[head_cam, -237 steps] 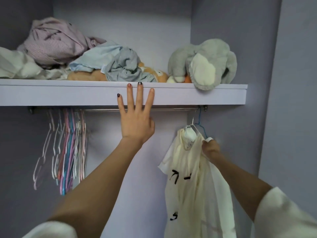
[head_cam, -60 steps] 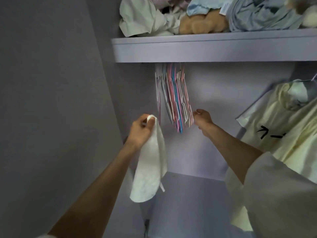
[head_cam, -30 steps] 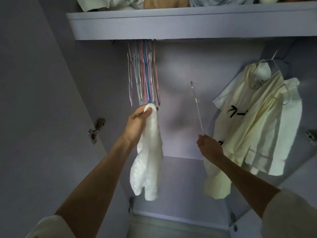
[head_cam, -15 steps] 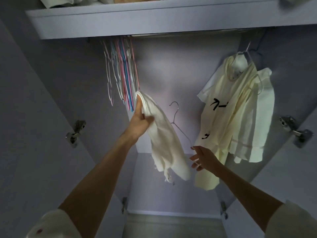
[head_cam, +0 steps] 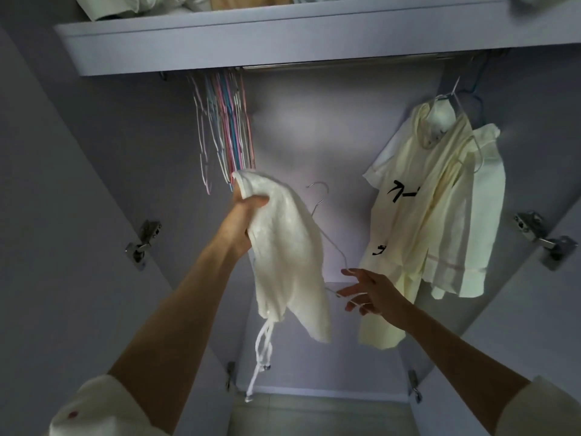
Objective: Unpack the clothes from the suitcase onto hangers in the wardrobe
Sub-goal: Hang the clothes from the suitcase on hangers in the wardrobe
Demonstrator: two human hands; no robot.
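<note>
**White garment in the left hand, wire hanger in the right, inside the open wardrobe**

The left hand (head_cam: 243, 220) is raised in front of the wardrobe's back wall, its fingers and thumb curled tight round the top of a white garment (head_cam: 287, 253). The cloth hangs down from that grip, and a thin white drawstring (head_cam: 259, 360) dangles below its lower edge. The right hand (head_cam: 371, 292) is lower and just to the right of the garment. Its fingers are spread, with a white wire hanger (head_cam: 330, 240) caught among them at its lower end. The hanger's hook points up and sits beside the garment's upper right edge.

A metal rail (head_cam: 345, 62) runs under the shelf (head_cam: 251, 39). At its left end hangs a tight bunch of empty hangers (head_cam: 224, 130) in pink, blue and white, just above the left hand. At its right end hang a cream shirt with black marks (head_cam: 405, 196) and a second pale shirt (head_cam: 465, 215), touching each other. Bundled clothes (head_cam: 135, 4) lie on the shelf. Metal door hinges (head_cam: 143, 243) show on both side walls.
</note>
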